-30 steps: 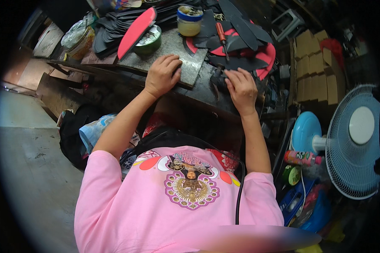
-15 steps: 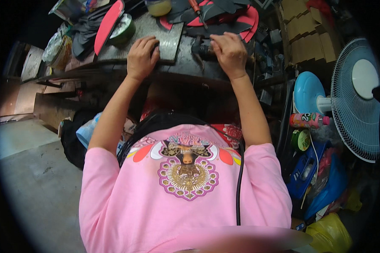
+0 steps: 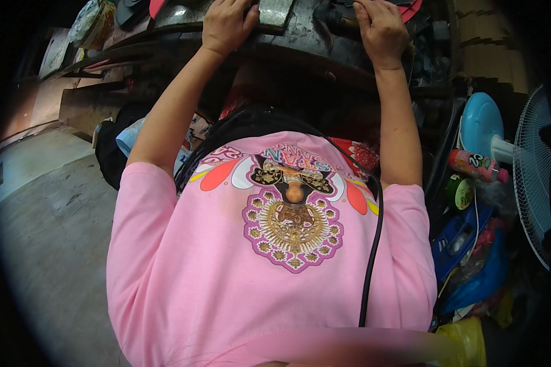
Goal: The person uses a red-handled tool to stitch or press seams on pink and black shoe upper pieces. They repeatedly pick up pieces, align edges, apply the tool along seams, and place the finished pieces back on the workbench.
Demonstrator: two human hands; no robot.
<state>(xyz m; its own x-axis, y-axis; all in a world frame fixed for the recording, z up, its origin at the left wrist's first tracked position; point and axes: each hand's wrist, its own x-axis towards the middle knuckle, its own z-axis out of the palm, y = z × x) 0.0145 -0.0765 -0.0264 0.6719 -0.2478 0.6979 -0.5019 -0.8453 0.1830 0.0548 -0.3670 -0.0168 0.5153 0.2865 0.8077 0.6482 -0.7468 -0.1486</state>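
View has tilted down, cropping both hands [image 3: 229,27]; cannot tell their grip; grey slab [image 3: 277,13] shines.

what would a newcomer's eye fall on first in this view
A newcomer would probably notice the pink short-sleeved shirt filling the middle, with its round purple-and-gold printed emblem. Next might come the pale wire-caged fan at the far right, then the bare left hand and bare right hand at the top, by the dark workbench.
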